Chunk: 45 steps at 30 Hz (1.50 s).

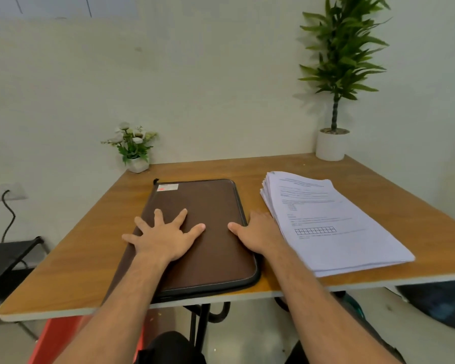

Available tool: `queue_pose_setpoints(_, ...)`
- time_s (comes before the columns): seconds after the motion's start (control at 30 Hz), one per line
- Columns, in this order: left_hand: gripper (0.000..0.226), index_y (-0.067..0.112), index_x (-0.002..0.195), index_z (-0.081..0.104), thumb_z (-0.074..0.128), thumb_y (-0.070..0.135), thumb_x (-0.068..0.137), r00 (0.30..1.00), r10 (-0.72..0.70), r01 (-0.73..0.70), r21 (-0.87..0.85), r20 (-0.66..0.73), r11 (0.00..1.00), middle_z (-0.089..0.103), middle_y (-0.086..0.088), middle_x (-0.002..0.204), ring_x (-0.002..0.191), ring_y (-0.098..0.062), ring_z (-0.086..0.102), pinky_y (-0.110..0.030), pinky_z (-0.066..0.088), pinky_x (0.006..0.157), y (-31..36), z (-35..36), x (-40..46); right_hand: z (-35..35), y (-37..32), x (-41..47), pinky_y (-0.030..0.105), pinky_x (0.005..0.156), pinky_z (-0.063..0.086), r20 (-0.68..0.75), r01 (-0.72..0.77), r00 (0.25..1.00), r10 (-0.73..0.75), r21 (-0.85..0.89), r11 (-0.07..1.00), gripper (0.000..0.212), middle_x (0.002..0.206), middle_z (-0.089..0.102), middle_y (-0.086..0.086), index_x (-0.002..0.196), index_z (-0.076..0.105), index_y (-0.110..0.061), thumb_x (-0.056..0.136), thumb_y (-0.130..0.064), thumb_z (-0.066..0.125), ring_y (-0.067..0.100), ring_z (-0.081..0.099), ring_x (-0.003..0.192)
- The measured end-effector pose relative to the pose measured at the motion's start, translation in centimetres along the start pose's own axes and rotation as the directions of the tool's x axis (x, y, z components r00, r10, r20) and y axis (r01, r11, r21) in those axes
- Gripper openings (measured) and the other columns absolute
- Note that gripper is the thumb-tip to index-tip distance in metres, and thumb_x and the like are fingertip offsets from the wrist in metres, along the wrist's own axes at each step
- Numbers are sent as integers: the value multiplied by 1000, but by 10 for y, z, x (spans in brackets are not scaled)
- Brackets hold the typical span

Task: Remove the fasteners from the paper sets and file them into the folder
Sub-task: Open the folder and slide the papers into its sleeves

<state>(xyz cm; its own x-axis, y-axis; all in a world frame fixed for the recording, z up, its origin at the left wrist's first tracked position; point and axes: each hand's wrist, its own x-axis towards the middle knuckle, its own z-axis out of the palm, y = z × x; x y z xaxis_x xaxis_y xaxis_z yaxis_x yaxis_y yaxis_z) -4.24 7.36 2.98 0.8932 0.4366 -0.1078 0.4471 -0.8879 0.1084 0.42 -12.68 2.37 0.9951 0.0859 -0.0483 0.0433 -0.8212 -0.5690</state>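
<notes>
Two plants [336, 74] on wooden table [71, 258]

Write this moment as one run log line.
folder: closed | left hand: flat on folder | right hand: at folder's right edge | papers: stacked, untouched

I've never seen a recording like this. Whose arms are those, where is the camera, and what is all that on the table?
There is no machine here: a person wears a camera on the head, so the one picture looks forward and down along their own bare arms. The left hand lies flat with spread fingers on a closed brown zip folder. The right hand rests at the folder's right edge, thumb on the cover; its fingers are hidden. Neither hand holds anything. Right of the folder lies a stack of printed papers; any fasteners are too small to see. All sit on a wooden table, with a small flower pot and a tall potted plant at the back.
</notes>
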Motion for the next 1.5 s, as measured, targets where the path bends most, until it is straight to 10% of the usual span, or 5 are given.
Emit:
queue_pose_setpoints(0.3,89,61,151,11,15,99,70,1000,14,-14,-45,-2,999,4,-2,169,150,-46,1,-70,13,113,14,3,-8,-26,24,-7,46,116,34,5,-16,1000,15,136,991,60,153,45,4,149,41,-20,98,-48,53,24,42,140)
queue_pose_setpoints(0.73,50,28,135,58,66,50,90,993,38,-71,-307,-112,949,60,-4,138,123,-26,57,-37,47,100,24,-33,62,-56,11,30,32,84,51,10,-54,998,55,-70,996,39,116,69,9,120,67,-10,82,-17,69,24,61,93)
queue_pose_setpoints(1.03,60,18,140,54,77,34,86,968,-157,-90,-854,-196,513,63,-3,134,125,-20,57,-29,43,96,3,-12,135,-15,-52,123,25,96,45,134,280,956,-261,-153,948,26,119,70,-7,117,71,-29,91,-28,67,13,62,112)
queue_pose_setpoints(1.23,66,18,142,54,80,33,83,968,-94,-153,-847,-232,509,62,-2,138,124,-14,59,-18,38,91,0,-8,152,17,-117,194,27,87,47,139,339,938,-317,-192,921,8,110,71,3,94,70,-22,94,-24,62,21,63,105)
queue_pose_setpoints(1.5,87,26,141,52,92,36,64,971,8,-202,-798,-240,567,58,4,135,118,-14,58,-26,43,91,5,-5,169,48,-179,248,30,62,41,571,424,790,-223,-246,871,22,91,61,0,93,67,-25,102,-19,47,17,54,75)
